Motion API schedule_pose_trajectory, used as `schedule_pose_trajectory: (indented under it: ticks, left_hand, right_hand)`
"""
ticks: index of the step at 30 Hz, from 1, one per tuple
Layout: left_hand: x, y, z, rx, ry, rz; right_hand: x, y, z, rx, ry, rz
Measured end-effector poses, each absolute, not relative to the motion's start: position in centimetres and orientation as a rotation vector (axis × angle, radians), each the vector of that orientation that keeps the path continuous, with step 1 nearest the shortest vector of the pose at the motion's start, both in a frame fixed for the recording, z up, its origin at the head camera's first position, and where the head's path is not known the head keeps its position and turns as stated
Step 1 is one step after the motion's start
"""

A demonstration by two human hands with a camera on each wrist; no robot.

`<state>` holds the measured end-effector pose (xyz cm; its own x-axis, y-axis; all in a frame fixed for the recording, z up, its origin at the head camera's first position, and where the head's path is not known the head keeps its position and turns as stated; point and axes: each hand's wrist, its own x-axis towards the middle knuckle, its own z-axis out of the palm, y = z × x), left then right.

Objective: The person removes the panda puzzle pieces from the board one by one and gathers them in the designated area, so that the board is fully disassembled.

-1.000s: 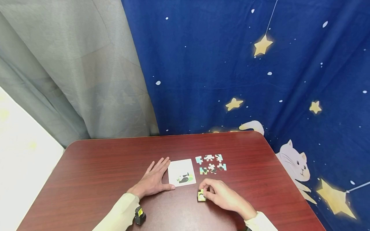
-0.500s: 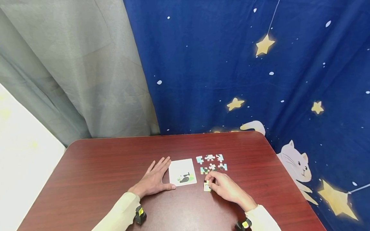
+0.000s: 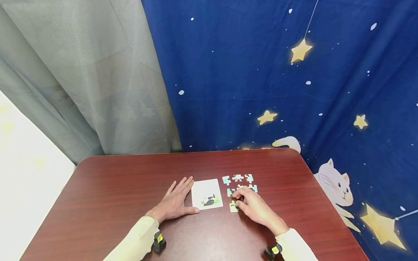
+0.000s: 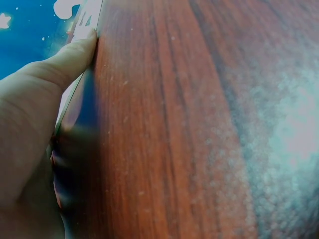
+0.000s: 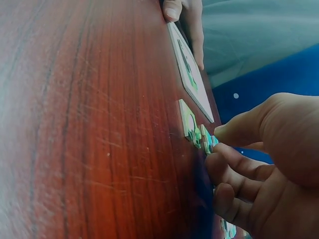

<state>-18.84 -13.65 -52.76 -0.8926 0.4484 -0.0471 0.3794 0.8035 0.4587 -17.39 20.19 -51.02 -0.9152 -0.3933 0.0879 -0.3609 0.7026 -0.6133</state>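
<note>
Spread flat, my left hand (image 3: 174, 204) has its fingers along the left edge of a white square board (image 3: 202, 188) with a small panda picture; its thumb rests near the lower corner. On the red-brown table beside the board lies a green-and-white puzzle piece (image 3: 233, 207), also in the right wrist view (image 5: 188, 121). My right hand (image 3: 256, 208) is just above and right of that piece, fingers bent and thumb close to the index finger. Whether they pinch anything is hidden. Beyond are more puzzle pieces (image 3: 226, 180) in two rows, partly covered by my right hand.
The wooden table (image 3: 130, 181) has its far edge before a grey curtain (image 3: 130, 90) and a blue star-patterned curtain (image 3: 245, 72). Black wrist devices (image 3: 159, 242) sit at both sleeve cuffs.
My right hand has moved away from me and slightly right, taking the green-and-white puzzle piece from nearer the table's front to below the rows. My left hand and the board have stayed put.
</note>
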Motion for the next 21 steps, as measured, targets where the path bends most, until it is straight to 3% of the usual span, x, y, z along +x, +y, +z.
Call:
schedule_pose_trajectory:
  ticks: [21]
  left_hand:
    - [-18.7,-13.7,-52.8,0.658,2.841,0.688]
  right_hand:
    - [-18.5,16.3,-49.5,-0.725,2.795,-0.891]
